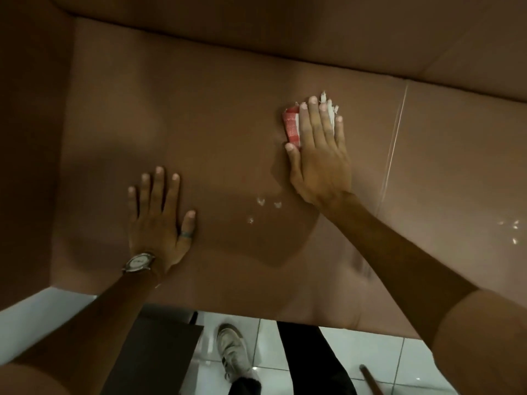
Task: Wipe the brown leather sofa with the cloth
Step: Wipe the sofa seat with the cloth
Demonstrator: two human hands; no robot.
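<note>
The brown leather sofa [216,115] fills most of the head view, its seat cushion spread below me. My right hand [319,155] lies flat on the seat, pressing a folded red-and-white checked cloth [292,125] under its fingers; frayed white threads stick out past the fingertips. A wet sheen with a few bright reflections shows on the leather just below and left of that hand. My left hand [161,215] rests flat on the seat to the left, fingers spread, holding nothing; it wears a ring and a wristwatch.
The sofa's backrest [313,32] rises at the top and an armrest [31,138] at the left. A seam [393,146] divides the seat cushions on the right. Below the sofa's front edge are white floor tiles [379,354], my shoe [232,352] and a dark brown panel [159,354].
</note>
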